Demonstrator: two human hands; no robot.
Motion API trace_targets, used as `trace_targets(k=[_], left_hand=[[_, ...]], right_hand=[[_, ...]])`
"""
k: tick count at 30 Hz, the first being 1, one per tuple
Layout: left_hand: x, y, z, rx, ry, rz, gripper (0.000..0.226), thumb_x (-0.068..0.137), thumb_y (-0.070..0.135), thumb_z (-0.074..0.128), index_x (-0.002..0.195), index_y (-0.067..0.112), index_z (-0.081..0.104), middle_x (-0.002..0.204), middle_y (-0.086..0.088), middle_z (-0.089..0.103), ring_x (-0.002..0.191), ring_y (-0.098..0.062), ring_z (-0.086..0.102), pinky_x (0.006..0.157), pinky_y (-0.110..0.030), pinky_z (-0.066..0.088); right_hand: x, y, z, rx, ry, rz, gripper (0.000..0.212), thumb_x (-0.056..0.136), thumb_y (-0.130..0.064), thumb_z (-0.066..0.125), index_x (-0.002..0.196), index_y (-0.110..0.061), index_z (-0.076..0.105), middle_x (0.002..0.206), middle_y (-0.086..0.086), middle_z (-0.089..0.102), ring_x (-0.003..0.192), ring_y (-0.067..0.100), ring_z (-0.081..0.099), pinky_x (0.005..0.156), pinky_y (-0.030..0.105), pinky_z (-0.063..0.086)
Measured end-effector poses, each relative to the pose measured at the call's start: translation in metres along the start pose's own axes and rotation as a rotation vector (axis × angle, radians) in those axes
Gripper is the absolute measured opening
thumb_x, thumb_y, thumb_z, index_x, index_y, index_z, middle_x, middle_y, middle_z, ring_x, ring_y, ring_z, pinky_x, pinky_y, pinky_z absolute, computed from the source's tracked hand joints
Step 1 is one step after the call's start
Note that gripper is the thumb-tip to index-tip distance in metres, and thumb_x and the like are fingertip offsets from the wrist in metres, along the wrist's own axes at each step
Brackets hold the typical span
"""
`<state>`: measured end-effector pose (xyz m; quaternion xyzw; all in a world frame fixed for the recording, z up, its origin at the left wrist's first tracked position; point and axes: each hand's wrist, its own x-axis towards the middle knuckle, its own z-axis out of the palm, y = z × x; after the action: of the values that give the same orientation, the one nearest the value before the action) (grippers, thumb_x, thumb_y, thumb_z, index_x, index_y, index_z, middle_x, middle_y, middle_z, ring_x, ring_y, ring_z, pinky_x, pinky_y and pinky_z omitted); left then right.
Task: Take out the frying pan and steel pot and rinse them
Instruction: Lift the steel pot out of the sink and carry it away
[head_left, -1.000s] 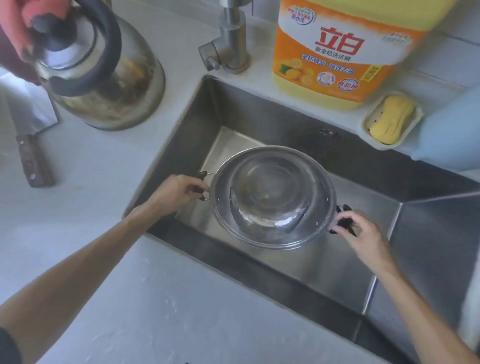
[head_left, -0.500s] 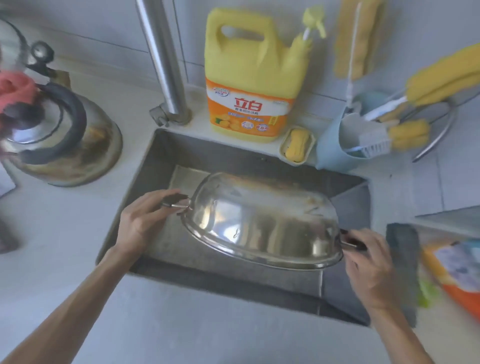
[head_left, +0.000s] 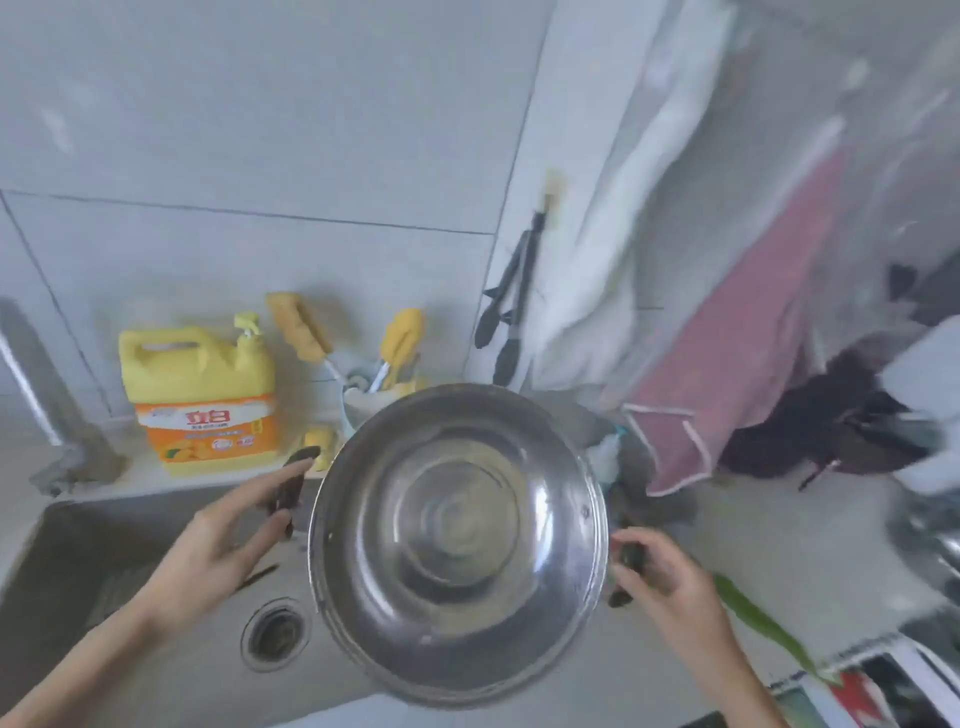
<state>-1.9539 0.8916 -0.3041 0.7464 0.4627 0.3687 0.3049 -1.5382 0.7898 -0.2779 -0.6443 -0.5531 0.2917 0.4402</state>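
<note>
The steel pot (head_left: 457, 540) is held up in front of me, its open mouth and shiny inside turned toward me, above the right end of the sink (head_left: 67, 551). My left hand (head_left: 228, 535) grips the dark handle on its left side. My right hand (head_left: 660, 577) grips the dark handle on its right side. No frying pan is in view.
The sink drain (head_left: 272, 634) lies below the pot. A tap (head_left: 47, 400) stands at the left. A yellow detergent jug (head_left: 200, 400), a cup of brushes (head_left: 374, 384) and hanging black tongs (head_left: 509, 312) line the wall. A pink cloth (head_left: 727, 374) hangs at the right.
The pot has been lifted out of the sink and tipped so its inside faces me. My view has swung up and to the right; the kettle is out of sight.
</note>
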Motion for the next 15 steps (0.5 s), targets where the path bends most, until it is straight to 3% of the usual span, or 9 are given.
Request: trace_targets(k=[2, 5, 7, 9, 11, 13, 15], left_hand=[[0.013, 0.034, 0.027, -0.069, -0.057, 0.042, 0.046, 0.087, 0.030, 0.056, 0.128, 0.050, 0.049, 0.125, 0.029, 0.057, 0.107, 0.008, 0.056, 0.091, -0.007, 0.039], [0.034, 0.090, 0.067, -0.173, -0.181, 0.108, 0.045, 0.083, 0.032, 0.056, 0.123, 0.052, 0.053, 0.121, 0.028, 0.061, 0.105, 0.002, 0.060, 0.092, -0.016, 0.044], [0.048, 0.129, 0.094, -0.240, -0.272, 0.153, 0.038, 0.085, 0.046, 0.056, 0.123, 0.051, 0.054, 0.115, 0.023, 0.066, 0.101, -0.002, 0.063, 0.091, -0.023, 0.047], [0.063, 0.171, 0.120, -0.299, -0.338, 0.221, 0.036, 0.086, 0.056, 0.052, 0.121, 0.051, 0.056, 0.092, 0.008, 0.071, 0.084, -0.010, 0.064, 0.086, -0.023, 0.048], [0.076, 0.215, 0.147, -0.393, -0.387, 0.264, 0.028, 0.092, 0.041, 0.050, 0.117, 0.045, 0.062, 0.081, -0.002, 0.066, 0.073, -0.012, 0.058, 0.079, -0.018, 0.047], [0.087, 0.254, 0.176, -0.481, -0.455, 0.308, 0.033, 0.091, 0.026, 0.047, 0.116, 0.036, 0.066, 0.088, 0.009, 0.068, 0.078, -0.002, 0.059, 0.080, -0.011, 0.046], [0.097, 0.292, 0.208, -0.545, -0.518, 0.318, 0.031, 0.091, 0.027, 0.048, 0.116, 0.033, 0.066, 0.104, 0.015, 0.070, 0.095, 0.002, 0.062, 0.086, -0.013, 0.047]], right_hand=[[-0.030, 0.001, -0.043, 0.065, 0.083, 0.068, 0.032, 0.082, -0.002, 0.069, 0.104, -0.025, 0.070, 0.100, -0.004, 0.074, 0.084, 0.016, 0.069, 0.081, 0.035, 0.055], [-0.073, -0.005, -0.105, 0.141, 0.230, 0.130, 0.029, 0.086, 0.000, 0.063, 0.109, -0.018, 0.066, 0.100, -0.008, 0.075, 0.094, 0.002, 0.068, 0.079, 0.012, 0.051], [-0.101, -0.011, -0.145, 0.146, 0.359, 0.146, 0.029, 0.086, 0.007, 0.059, 0.105, -0.013, 0.067, 0.096, -0.006, 0.075, 0.084, -0.003, 0.068, 0.072, 0.006, 0.048], [-0.130, -0.018, -0.183, 0.135, 0.464, 0.151, 0.028, 0.085, 0.012, 0.058, 0.100, -0.010, 0.068, 0.092, -0.001, 0.076, 0.069, -0.004, 0.067, 0.062, 0.005, 0.047], [-0.160, -0.026, -0.216, 0.126, 0.553, 0.168, 0.026, 0.083, 0.011, 0.062, 0.097, -0.010, 0.069, 0.089, -0.007, 0.076, 0.071, -0.006, 0.067, 0.060, 0.004, 0.046], [-0.190, -0.035, -0.244, 0.124, 0.674, 0.190, 0.023, 0.081, 0.008, 0.066, 0.093, -0.011, 0.072, 0.088, -0.010, 0.076, 0.078, -0.005, 0.067, 0.062, 0.003, 0.046], [-0.223, -0.043, -0.267, 0.140, 0.807, 0.212, 0.018, 0.079, 0.006, 0.068, 0.092, -0.007, 0.073, 0.093, -0.003, 0.074, 0.083, 0.001, 0.064, 0.063, 0.005, 0.049]])
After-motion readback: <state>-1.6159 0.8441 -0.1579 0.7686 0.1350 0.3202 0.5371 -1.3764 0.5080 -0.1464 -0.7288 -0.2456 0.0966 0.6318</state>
